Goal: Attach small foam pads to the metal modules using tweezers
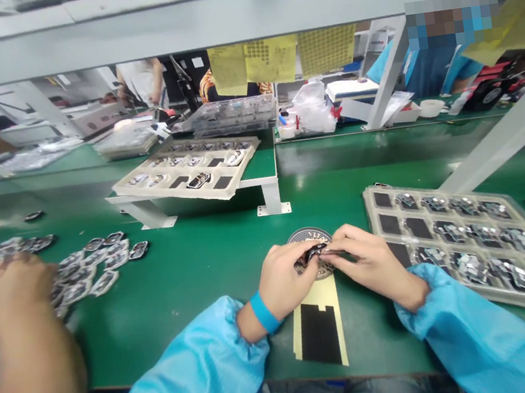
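Observation:
My left hand [285,278] and my right hand [372,259] meet over a round perforated metal disc [310,236] on the green bench. Both pinch a small dark shiny part [315,252] between their fingertips, just above the disc. I wear light blue sleeves and a blue wristband on the left wrist. Right below the hands lies a yellow sheet with a black film piece [319,331]. A clear tray [479,245] of several like parts lies just right of my right hand.
A co-worker's forearm and hand [22,318] reach in at the left near a heap of loose parts [92,267]. A beige tray [186,171] sits on a white raised stand behind. Diagonal frame struts cross at right. Another person in blue works at the far side.

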The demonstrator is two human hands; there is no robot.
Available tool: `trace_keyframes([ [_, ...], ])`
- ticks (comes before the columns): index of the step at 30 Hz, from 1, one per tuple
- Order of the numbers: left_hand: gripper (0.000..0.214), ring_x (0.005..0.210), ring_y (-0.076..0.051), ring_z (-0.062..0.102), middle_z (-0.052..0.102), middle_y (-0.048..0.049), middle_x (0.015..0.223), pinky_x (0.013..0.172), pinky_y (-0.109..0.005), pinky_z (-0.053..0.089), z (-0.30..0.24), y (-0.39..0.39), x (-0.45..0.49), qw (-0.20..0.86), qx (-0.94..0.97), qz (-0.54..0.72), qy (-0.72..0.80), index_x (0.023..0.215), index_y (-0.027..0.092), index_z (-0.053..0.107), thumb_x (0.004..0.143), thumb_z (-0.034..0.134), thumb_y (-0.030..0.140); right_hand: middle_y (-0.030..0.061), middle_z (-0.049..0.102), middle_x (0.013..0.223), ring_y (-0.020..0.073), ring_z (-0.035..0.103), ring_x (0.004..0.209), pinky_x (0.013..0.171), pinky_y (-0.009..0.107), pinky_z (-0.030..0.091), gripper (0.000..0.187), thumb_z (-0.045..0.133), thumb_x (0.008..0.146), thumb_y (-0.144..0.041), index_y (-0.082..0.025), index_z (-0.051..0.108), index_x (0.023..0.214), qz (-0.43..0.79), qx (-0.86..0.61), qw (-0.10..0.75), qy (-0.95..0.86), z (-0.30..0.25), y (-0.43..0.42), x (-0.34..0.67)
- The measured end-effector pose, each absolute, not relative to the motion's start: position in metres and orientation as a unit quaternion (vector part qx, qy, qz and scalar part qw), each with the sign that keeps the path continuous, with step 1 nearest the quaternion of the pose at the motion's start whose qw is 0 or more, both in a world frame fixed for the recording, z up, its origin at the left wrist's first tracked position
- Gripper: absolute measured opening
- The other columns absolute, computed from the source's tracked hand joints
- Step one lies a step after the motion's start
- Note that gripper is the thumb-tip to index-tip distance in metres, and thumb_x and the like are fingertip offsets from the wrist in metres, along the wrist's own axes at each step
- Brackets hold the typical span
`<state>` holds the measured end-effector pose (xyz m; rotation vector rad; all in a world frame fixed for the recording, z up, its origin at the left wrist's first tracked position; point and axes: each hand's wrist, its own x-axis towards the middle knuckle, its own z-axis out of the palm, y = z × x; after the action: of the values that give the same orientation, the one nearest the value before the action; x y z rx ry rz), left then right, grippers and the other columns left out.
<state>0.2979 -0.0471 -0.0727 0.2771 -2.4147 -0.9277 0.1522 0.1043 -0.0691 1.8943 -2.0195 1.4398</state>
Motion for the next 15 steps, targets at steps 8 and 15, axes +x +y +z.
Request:
trace_keyframes([
  [8,0.027,0.097,-0.017,0.072,0.078,0.0045,0.108,0.081,-0.036,0.043,-0.073,-0.048,0.300,0.257,0.077,-0.284,-0.921,0.117,0.031,0.072,0.093,0.064,0.021,0.0012,0.063,0.089,0.0089,0.060,0.081,0.070,0.022,0.048,0.003,0.069,0.093,-0.020,-0.019,0.072,0.092,0.476,0.583,-0.064,-0.656,-0.065,0.101,0.152],
  [15,0.028,0.071,-0.015,0.065,0.075,0.0019,0.085,0.070,-0.029,0.047,-0.075,-0.104,0.291,0.222,0.240,-0.348,-0.879,0.114,0.027,0.076,0.090,0.063,0.030,0.0029,0.066,0.098,0.0144,0.064,0.090,0.082,0.030,0.052,0.014,0.061,0.099,-0.029,-0.021,0.073,0.099,0.372,0.556,-0.080,-0.739,-0.070,0.102,0.142],
])
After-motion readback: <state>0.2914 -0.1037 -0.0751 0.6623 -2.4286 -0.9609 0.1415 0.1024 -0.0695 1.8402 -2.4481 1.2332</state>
